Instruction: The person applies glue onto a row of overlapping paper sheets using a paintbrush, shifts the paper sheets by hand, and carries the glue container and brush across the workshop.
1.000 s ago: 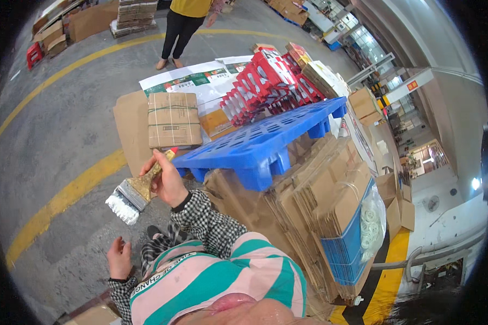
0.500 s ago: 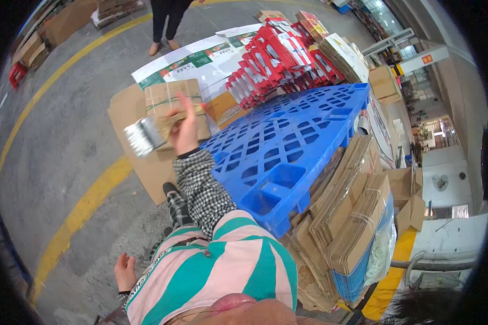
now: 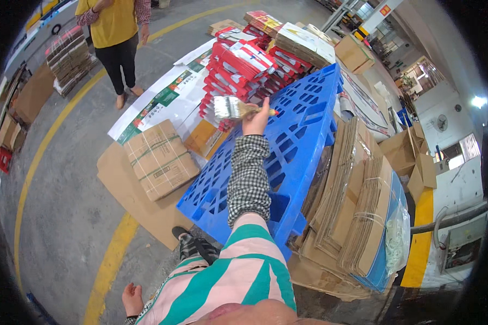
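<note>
My right hand (image 3: 256, 120) is closed around what looks like a wide flat brush (image 3: 229, 108), with a broad silvery-white head, a tan middle part and a red-and-yellow tip. It is held over a tilted blue plastic pallet (image 3: 303, 122); contact between brush and pallet cannot be made out. Low at my left side hangs my left hand (image 3: 131, 299), its fingers loosely bent and apart, with nothing visible in it. Left of the pallet, a strapped bundle of flat cardboard (image 3: 161, 160) lies on a brown cardboard sheet (image 3: 119, 179).
Red-and-white folded cartons (image 3: 236, 67) are heaped beyond the pallet, beside white printed sheets (image 3: 168, 103). Tied flattened boxes (image 3: 358, 211) lean at right, near an open carton (image 3: 415, 157). A person in a yellow top (image 3: 114, 27) stands at the far left.
My right hand has carried the brush from over the strapped bundle up and right to over the pallet. The view has shifted, bringing more of the standing person into sight.
</note>
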`<move>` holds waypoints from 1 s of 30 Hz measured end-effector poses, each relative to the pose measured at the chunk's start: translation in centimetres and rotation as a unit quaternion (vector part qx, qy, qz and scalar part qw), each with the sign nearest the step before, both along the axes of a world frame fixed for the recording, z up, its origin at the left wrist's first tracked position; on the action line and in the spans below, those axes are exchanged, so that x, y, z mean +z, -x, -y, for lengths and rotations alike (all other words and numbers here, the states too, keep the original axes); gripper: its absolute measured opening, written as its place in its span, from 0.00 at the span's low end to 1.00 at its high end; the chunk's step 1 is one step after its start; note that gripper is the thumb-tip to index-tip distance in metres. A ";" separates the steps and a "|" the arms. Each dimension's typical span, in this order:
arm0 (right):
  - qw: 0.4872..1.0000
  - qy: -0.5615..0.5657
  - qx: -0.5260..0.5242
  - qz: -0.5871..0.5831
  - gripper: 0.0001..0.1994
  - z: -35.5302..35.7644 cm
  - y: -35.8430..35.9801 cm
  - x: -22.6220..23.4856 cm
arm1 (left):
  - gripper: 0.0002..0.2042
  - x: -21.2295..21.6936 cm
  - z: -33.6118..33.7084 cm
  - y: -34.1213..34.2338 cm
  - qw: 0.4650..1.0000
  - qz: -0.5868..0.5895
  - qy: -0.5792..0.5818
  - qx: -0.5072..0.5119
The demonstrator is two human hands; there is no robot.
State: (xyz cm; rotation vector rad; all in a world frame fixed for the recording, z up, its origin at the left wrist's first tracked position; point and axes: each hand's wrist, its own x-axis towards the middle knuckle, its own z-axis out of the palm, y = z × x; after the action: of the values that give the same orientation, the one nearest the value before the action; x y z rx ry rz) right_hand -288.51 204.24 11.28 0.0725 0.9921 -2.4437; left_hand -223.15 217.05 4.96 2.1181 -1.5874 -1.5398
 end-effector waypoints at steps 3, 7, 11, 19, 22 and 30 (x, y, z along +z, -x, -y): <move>0.999 0.001 -0.054 -0.010 0.29 -0.8 1.3 3.5 | 0.21 0.2 0.6 0.5 1.000 0.001 0.019 -0.016; 0.997 0.014 -0.050 -0.050 0.27 -1.3 -0.2 5.9 | 0.21 0.8 0.6 0.9 1.000 0.008 0.005 -0.028; 0.998 0.058 0.019 -0.018 0.24 -0.7 -5.9 4.2 | 0.21 0.5 -0.7 0.7 1.000 -0.023 0.016 0.001; 0.977 -0.019 0.198 0.076 0.14 -0.2 -24.4 -0.4 | 0.20 0.5 -7.0 -1.7 0.997 -0.060 0.033 0.046; 0.947 0.005 0.309 0.088 0.16 -1.4 -30.7 -1.6 | 0.21 0.9 -10.6 -3.0 0.996 -0.053 0.019 0.075; 0.868 -0.064 0.485 0.084 0.20 -11.5 -44.0 -4.0 | 0.22 0.6 -22.1 -6.2 0.988 -0.097 0.009 0.119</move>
State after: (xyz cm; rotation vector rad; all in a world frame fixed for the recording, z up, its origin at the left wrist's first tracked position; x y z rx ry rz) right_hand -244.47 215.72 7.30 -0.1392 0.8207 -1.4194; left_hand -216.97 239.15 5.59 1.9915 -1.2325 -1.5864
